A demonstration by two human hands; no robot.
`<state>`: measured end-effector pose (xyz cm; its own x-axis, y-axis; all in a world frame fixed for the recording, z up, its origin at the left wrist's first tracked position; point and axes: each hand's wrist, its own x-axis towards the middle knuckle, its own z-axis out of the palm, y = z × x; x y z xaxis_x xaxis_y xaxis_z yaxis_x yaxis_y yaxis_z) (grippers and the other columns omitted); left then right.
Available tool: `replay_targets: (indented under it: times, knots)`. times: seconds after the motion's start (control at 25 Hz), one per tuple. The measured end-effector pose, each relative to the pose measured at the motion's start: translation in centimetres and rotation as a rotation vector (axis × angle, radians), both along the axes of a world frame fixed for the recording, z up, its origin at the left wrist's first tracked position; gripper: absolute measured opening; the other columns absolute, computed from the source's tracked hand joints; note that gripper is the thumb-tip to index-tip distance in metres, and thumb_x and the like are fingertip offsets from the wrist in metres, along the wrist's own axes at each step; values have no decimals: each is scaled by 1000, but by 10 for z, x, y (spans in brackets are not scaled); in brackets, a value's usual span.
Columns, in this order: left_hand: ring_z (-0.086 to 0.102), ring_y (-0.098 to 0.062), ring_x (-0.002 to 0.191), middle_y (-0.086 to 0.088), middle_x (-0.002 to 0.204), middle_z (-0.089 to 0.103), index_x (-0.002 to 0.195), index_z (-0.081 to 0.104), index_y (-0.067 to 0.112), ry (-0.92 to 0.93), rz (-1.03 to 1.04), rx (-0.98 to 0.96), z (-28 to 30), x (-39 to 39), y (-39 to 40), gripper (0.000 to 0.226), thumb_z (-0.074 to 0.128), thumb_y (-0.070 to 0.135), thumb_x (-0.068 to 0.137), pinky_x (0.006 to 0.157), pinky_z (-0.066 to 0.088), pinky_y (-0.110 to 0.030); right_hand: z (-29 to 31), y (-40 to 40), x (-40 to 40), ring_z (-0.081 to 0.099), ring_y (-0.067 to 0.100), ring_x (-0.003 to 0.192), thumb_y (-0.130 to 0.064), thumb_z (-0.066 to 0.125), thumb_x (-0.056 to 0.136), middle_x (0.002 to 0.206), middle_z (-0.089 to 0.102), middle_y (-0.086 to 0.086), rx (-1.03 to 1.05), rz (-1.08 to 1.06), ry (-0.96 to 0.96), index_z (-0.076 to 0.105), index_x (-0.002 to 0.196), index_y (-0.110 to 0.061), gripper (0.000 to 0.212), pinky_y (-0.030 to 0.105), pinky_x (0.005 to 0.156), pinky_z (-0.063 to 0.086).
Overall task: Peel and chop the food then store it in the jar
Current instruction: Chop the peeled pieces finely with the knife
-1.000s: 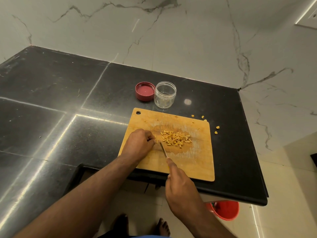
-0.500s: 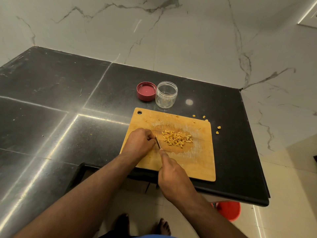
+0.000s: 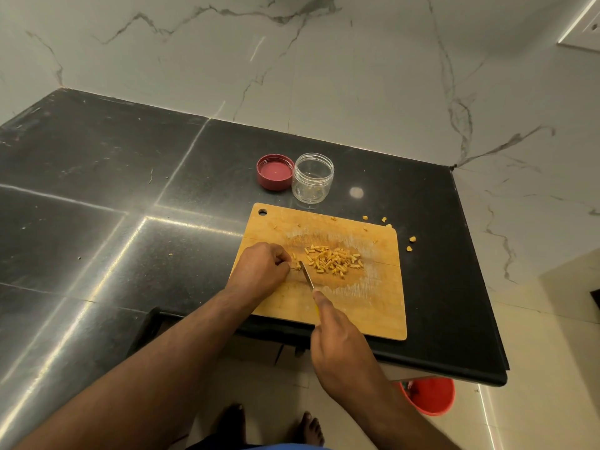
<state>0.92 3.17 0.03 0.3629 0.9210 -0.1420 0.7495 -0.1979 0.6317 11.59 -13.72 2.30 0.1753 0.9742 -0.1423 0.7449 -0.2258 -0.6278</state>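
Head view: the left hand (image 3: 261,266) rests on the wooden cutting board (image 3: 373,306), its fingers curled tight over a small uncut piece of food that is mostly hidden. The right hand (image 3: 341,355) grips the knife (image 3: 306,276), fingers clamped on the handle, forefinger along the spine — the blade tip sits just beside the left fingers. Chopped yellow pieces (image 3: 334,263) lie heaped mid-board. Beyond the board, on the black tabletop (image 3: 97,177), stand the open clear jar (image 3: 312,181) and its red lid (image 3: 275,172), touching.

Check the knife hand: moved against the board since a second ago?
Yes. The right hand with the knife has shifted left along the cutting board, toward the left hand.
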Motion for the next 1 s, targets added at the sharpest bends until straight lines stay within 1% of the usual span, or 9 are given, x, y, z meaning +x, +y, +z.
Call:
replay_targets:
  times: [0.08, 0.2, 0.32, 0.56, 0.64, 0.72, 0.76, 0.84, 1.0]
  knots:
    - [58, -6, 76, 8, 87, 68, 96, 75, 20, 2, 14, -1, 2, 0, -1, 14, 62, 18, 92, 55, 37, -15, -2, 8, -3, 52, 11, 104, -22, 35, 104, 130, 52, -2, -4, 14, -8, 18, 156, -27, 55, 28, 89, 47]
    - [56, -5, 72, 8, 83, 66, 90, 73, 21, -1, 30, -6, 3, 2, 0, 11, 63, 16, 91, 54, 35, -16, -6, 18, -7, 54, 18, 112, -21, 34, 103, 135, 51, 3, -22, 26, -40, 18, 156, -26, 55, 35, 94, 47]
    - [55, -5, 70, 8, 80, 66, 86, 72, 22, 8, 33, -19, 5, 3, 1, 11, 64, 16, 90, 53, 34, -16, -7, 25, -7, 55, 21, 109, -21, 33, 102, 132, 53, 5, -52, 34, -42, 17, 155, -26, 56, 38, 93, 48]
    - [57, -7, 75, 8, 85, 67, 91, 72, 21, 8, 43, -20, 4, 4, 1, 8, 65, 19, 92, 54, 36, -16, -8, 1, -3, 53, 12, 103, -24, 34, 104, 128, 52, -2, -60, 24, 23, 16, 155, -32, 54, 32, 90, 48]
    - [58, -7, 78, 7, 88, 68, 93, 74, 21, 6, 36, -30, 3, 2, 1, 9, 65, 19, 93, 56, 38, -15, -7, -10, -1, 53, 11, 102, -24, 34, 104, 126, 52, -5, -40, -4, 33, 17, 155, -33, 54, 25, 87, 47]
    - [58, -5, 78, 9, 90, 68, 96, 75, 21, 4, 18, -35, 2, -1, 2, 13, 63, 18, 93, 57, 38, -14, -5, -12, 1, 52, 10, 101, -21, 35, 104, 128, 51, -7, 2, -18, 32, 19, 155, -30, 54, 18, 84, 45]
    - [57, -4, 77, 10, 90, 68, 97, 75, 21, 3, 11, -36, 2, -2, 2, 14, 62, 17, 93, 57, 37, -13, -5, -10, 1, 52, 10, 103, -20, 35, 104, 130, 50, -6, 21, -8, 28, 19, 155, -29, 54, 17, 85, 44]
    - [56, -3, 77, 11, 90, 67, 97, 75, 21, 0, 16, -40, 3, -4, 3, 14, 63, 17, 92, 56, 37, -14, -6, -4, -1, 53, 10, 107, -19, 34, 103, 133, 51, -3, 38, 32, -1, 19, 155, -26, 55, 23, 90, 46]
    - [57, -4, 73, 10, 83, 67, 92, 75, 21, 6, 40, -35, 3, -3, 2, 11, 65, 18, 91, 53, 35, -16, -7, 13, -6, 54, 13, 102, -20, 36, 103, 127, 55, 0, 27, 15, -12, 21, 155, -26, 55, 29, 88, 47]
